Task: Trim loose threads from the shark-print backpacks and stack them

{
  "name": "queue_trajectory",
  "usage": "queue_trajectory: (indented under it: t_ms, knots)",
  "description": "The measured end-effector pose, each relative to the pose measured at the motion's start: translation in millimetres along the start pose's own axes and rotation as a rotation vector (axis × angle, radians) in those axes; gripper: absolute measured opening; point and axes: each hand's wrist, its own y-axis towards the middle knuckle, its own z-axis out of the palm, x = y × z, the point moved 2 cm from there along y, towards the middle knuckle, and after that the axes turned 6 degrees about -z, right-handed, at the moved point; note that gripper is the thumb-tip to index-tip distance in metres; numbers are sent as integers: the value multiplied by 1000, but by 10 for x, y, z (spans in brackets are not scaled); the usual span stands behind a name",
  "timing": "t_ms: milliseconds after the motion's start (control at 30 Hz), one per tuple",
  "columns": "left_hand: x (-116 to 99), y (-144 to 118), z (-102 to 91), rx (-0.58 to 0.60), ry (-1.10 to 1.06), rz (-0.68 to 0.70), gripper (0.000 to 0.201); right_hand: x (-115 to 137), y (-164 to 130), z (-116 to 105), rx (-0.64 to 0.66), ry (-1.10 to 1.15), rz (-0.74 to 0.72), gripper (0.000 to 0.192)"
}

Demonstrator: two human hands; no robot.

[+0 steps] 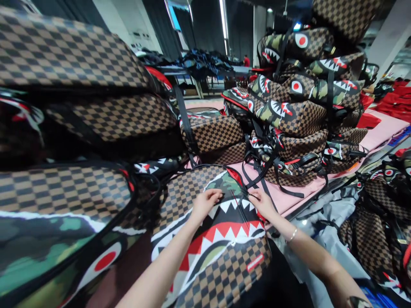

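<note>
A brown checkered backpack (221,256) with a shark-mouth print and camouflage patch lies flat in front of me. My left hand (205,202) pinches the backpack's fabric near its top, beside the zipper line. My right hand (262,202), a bracelet on its wrist, grips the top edge of the same backpack where black straps (257,173) trail off. Both hands sit close together at the bag's upper end.
Tall stacks of identical checkered shark backpacks stand at the left (73,124) and at the back right (302,98) on a pink-covered table (382,130). More backpacks lie at the far right (385,214). Red goods are piled at the back right (394,100).
</note>
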Motion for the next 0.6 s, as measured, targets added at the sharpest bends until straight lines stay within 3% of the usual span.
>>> queue_trajectory:
  t_ms: [100, 200, 400, 600]
  knots:
    - [116, 530, -69, -132, 150, -72, 31, 120, 337, 200, -38, -123, -12, 23]
    - [115, 783, -48, -184, 280, -66, 27, 202, 578, 332, -18, -236, -8, 18]
    - [92, 898, 23, -202, 453, -39, 24, 184, 763, 456, 68, -391, 2, 17]
    - [131, 894, 4, -203, 486, -56, 23, 121, 838, 530, 112, -400, -5, 24]
